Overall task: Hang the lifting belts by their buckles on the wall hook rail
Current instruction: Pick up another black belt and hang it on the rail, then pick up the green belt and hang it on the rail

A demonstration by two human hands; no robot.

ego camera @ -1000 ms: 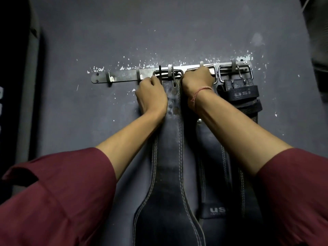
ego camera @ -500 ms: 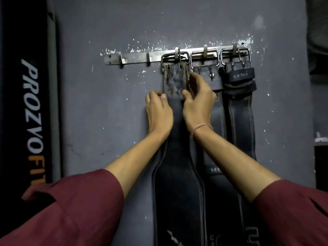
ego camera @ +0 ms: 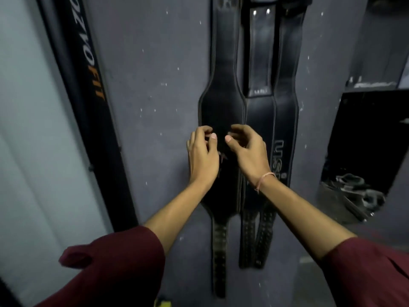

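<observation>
Three black leather lifting belts hang side by side on the grey wall: a left belt (ego camera: 222, 103), a middle belt (ego camera: 260, 52) and a right belt (ego camera: 285, 85). Their buckles and the hook rail are out of view above the frame. My left hand (ego camera: 202, 158) and my right hand (ego camera: 247, 151) hover in front of the wide part of the left belt. The fingers of both are loosely curled, thumbs pointing at each other, and they hold nothing. Whether the fingertips touch the leather is unclear.
A black upright panel with orange and white lettering (ego camera: 88, 85) stands against the wall to the left. At the right is a dark recess (ego camera: 365, 140) with dark gear (ego camera: 354, 189) heaped at its bottom. Something yellow (ego camera: 162, 303) shows at the bottom edge.
My hands have slid down from the buckle at the rail to the wide part of the left belt. The view has dropped, so the rail has left the frame.
</observation>
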